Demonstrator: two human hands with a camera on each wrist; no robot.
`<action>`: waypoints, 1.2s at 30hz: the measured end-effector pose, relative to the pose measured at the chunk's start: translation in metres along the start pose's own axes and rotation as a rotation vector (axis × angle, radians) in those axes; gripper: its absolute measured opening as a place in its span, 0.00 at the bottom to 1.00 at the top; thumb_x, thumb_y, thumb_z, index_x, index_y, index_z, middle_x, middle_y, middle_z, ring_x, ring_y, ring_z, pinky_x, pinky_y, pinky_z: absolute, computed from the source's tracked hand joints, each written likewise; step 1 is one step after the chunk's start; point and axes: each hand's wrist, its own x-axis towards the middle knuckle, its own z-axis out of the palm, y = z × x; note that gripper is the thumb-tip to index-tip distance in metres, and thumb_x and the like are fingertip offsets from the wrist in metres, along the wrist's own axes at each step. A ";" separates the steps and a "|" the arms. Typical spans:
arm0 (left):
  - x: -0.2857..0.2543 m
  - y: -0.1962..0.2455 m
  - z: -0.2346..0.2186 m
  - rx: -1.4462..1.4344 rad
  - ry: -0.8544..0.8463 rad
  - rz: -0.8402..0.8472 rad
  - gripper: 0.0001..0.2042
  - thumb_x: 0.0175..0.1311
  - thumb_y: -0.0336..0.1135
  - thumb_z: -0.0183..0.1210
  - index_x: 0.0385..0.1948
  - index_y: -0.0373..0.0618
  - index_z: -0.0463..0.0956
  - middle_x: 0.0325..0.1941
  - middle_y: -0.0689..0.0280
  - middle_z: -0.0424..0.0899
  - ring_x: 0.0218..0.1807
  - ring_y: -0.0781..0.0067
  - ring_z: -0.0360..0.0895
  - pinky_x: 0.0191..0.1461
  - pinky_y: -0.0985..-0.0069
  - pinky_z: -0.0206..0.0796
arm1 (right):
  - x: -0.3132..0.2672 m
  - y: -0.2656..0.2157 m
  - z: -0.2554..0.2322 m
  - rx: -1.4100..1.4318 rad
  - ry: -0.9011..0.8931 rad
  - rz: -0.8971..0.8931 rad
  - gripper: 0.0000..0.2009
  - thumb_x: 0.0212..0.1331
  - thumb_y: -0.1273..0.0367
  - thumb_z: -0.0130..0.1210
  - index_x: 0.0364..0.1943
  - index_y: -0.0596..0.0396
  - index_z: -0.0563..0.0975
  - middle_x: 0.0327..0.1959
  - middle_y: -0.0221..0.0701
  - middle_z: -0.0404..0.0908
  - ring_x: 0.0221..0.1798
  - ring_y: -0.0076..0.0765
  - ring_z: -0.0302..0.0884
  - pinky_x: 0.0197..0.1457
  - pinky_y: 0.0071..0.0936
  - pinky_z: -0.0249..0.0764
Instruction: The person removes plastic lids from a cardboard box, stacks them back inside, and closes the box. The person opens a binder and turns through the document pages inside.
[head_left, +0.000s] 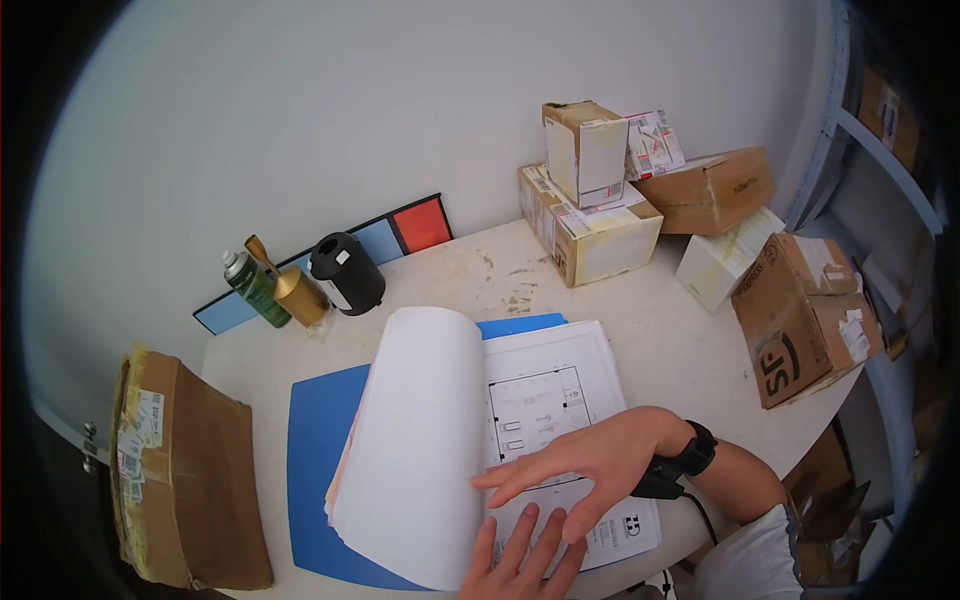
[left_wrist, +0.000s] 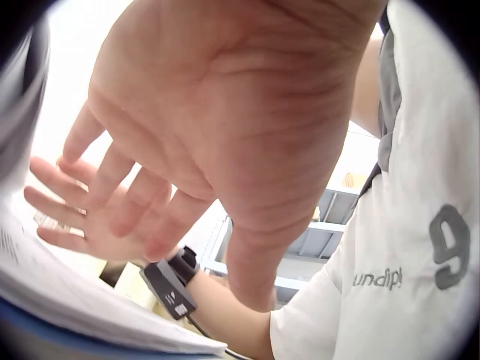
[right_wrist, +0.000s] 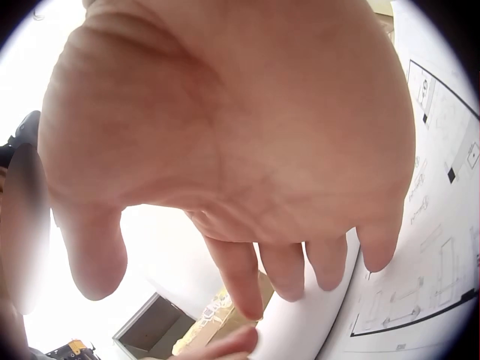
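A stack of paper sheets with a printed floor plan (head_left: 545, 400) lies over a blue folder (head_left: 318, 430) on the table. One large white sheet (head_left: 415, 430) is turned over to the left and bulges upward along the fold. My right hand (head_left: 590, 455) is over the plan, fingers extended toward the turned sheet's edge, thumb apart. In the right wrist view its palm (right_wrist: 240, 135) shows with nothing held. My left hand (head_left: 525, 560) is at the lower edge of the papers, fingers spread, its fingertips just below the right hand. The left wrist view shows its bare palm (left_wrist: 225, 112).
A tall cardboard box (head_left: 200, 470) stands at the left. Behind the papers are a green spray can (head_left: 255, 290), a gold cup (head_left: 300, 295) and a black cylinder (head_left: 347, 275). Several cartons, including a brown box (head_left: 800, 320), are at the right, near a metal shelf (head_left: 890, 165).
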 end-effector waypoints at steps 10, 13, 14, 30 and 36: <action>-0.005 -0.028 0.007 0.022 0.091 -0.099 0.35 0.44 0.39 0.76 0.59 0.40 0.76 0.60 0.50 0.79 0.64 0.47 0.73 0.72 0.52 0.61 | -0.052 0.013 -0.056 -0.386 0.849 0.346 0.23 0.70 0.60 0.59 0.62 0.61 0.76 0.60 0.43 0.80 0.64 0.40 0.76 0.68 0.33 0.71; -0.004 -0.033 0.014 0.015 0.148 -0.062 0.31 0.50 0.34 0.72 0.59 0.38 0.76 0.53 0.49 0.83 0.58 0.50 0.78 0.67 0.53 0.65 | -0.066 0.025 -0.062 -0.365 0.996 0.368 0.22 0.72 0.59 0.56 0.60 0.62 0.77 0.56 0.44 0.82 0.61 0.41 0.77 0.66 0.34 0.72; -0.001 -0.033 0.012 0.051 0.192 -0.024 0.29 0.52 0.30 0.70 0.60 0.37 0.75 0.49 0.49 0.84 0.54 0.50 0.81 0.64 0.53 0.68 | -0.068 0.030 -0.064 -0.319 1.026 0.348 0.20 0.74 0.60 0.54 0.59 0.63 0.76 0.55 0.44 0.82 0.60 0.41 0.78 0.66 0.33 0.72; -0.061 -0.053 -0.042 0.039 1.008 -0.733 0.29 0.64 0.21 0.56 0.70 0.36 0.67 0.23 0.65 0.73 0.25 0.74 0.65 0.31 0.74 0.63 | -0.049 0.042 -0.056 -0.707 1.113 0.433 0.19 0.68 0.64 0.59 0.56 0.63 0.77 0.53 0.47 0.81 0.56 0.48 0.79 0.63 0.37 0.73; -0.040 -0.035 -0.041 -0.126 0.721 -0.202 0.15 0.60 0.20 0.65 0.50 0.34 0.82 0.24 0.60 0.79 0.24 0.66 0.74 0.31 0.71 0.66 | -0.049 0.028 -0.047 -0.991 1.223 0.381 0.19 0.65 0.61 0.62 0.48 0.65 0.78 0.54 0.49 0.80 0.58 0.49 0.78 0.61 0.38 0.75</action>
